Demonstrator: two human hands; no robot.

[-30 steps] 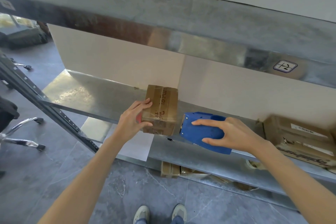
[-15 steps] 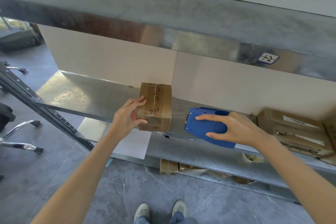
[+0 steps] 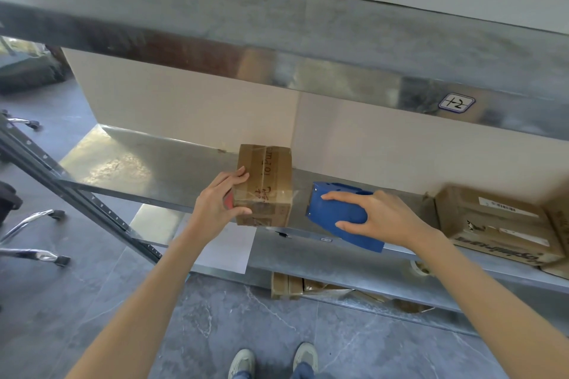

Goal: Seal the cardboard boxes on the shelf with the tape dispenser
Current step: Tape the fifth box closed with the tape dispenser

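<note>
One small cardboard box (image 3: 264,184), front edge of the middle shelf (image 3: 138,169); my left grip (image 3: 220,209) curls round its left end. One blue tape dispenser (image 3: 335,212), just right of it, my right grip (image 3: 385,218) clasped over it. Also larger boxes (image 3: 498,224), far right, same shelf. An upper shelf (image 3: 277,24) overhangs all.

Single head cam, wide-angle, pitched forward and down. Faces the middle shelf (image 3: 172,169) from arm's reach: left hand (image 3: 215,206) on the cardboard box (image 3: 268,178) and right hand (image 3: 385,218) on the tape dispenser (image 3: 335,215) land mid-frame. Upper shelf (image 3: 277,24) fills the top, floor (image 3: 92,301) and shoes (image 3: 243,363) the bottom edge. Forearms enter from the lower corners.
</note>
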